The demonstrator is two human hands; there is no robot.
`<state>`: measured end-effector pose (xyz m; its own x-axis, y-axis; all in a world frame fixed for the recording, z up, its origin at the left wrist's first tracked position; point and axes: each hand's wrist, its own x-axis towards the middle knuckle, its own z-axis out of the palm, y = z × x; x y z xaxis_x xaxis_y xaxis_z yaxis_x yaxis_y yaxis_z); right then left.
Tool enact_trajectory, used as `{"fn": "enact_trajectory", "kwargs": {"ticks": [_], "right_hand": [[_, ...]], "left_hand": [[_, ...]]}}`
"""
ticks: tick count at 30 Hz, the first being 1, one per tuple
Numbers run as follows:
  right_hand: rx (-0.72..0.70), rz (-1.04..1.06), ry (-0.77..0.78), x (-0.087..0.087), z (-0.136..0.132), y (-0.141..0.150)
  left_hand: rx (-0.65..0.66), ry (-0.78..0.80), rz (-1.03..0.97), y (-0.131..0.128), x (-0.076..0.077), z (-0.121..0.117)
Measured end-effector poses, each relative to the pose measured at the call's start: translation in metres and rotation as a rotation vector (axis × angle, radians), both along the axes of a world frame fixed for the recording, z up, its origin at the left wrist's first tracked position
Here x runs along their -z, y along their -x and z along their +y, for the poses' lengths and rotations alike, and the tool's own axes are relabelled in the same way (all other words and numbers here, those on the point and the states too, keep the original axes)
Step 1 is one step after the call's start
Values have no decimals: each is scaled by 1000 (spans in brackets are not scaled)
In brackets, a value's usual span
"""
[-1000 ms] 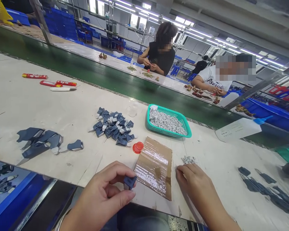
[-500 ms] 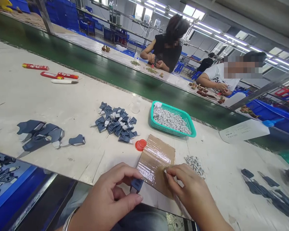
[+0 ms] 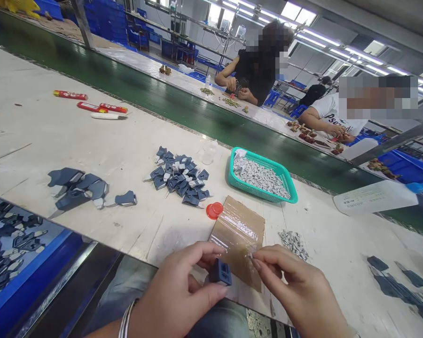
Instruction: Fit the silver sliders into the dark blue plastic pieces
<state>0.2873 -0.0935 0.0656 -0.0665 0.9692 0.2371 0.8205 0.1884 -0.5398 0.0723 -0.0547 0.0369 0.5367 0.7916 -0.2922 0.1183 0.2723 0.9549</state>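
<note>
Between the thumb and fingers of my left hand (image 3: 183, 281) is a small dark blue plastic part (image 3: 220, 272), its slotted face turned to the right. My right hand (image 3: 296, 284) pinches a tiny whitish piece (image 3: 251, 256), mostly hidden by the fingertips, over a taped cardboard sheet (image 3: 241, 220). Wet-looking, yellowish smears show on the cardboard near those fingertips. Just beyond my right hand lies a small heap of grey-white pieces (image 3: 293, 244). A red round lid (image 3: 215, 210) touches the cardboard's left edge.
A green basket (image 3: 264, 195) holds many grey-white pieces. Piles of blue parts (image 3: 179, 176) lie left of it, and more (image 3: 402, 286) at far right. A white bottle (image 3: 375, 197) lies tilted near the green belt (image 3: 183, 112). Two co-workers sit across it. A blue bin (image 3: 31, 286) stands lower left.
My left hand has turned the blue part so its slotted face shows more. My right fingertips stay pinched over the cardboard. The whole view has shifted slightly, moving the scene rightward.
</note>
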Motion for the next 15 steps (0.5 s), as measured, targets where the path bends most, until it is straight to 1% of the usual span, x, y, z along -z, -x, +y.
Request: {"fn": "enact_trajectory", "kwargs": {"ticks": [3, 7, 10, 15], "right_hand": [[-47, 65, -4, -15, -7, 9], [-201, 1, -4, -28, -12, 20], [-275, -11, -50, -31, -13, 27], [-286, -51, -90, -28, -15, 31]], "left_hand": [[6, 18, -19, -7, -4, -1], [29, 10, -27, -9, -10, -3], [19, -30, 15, -7, -11, -4], [6, -80, 29, -3, -10, -7]]}}
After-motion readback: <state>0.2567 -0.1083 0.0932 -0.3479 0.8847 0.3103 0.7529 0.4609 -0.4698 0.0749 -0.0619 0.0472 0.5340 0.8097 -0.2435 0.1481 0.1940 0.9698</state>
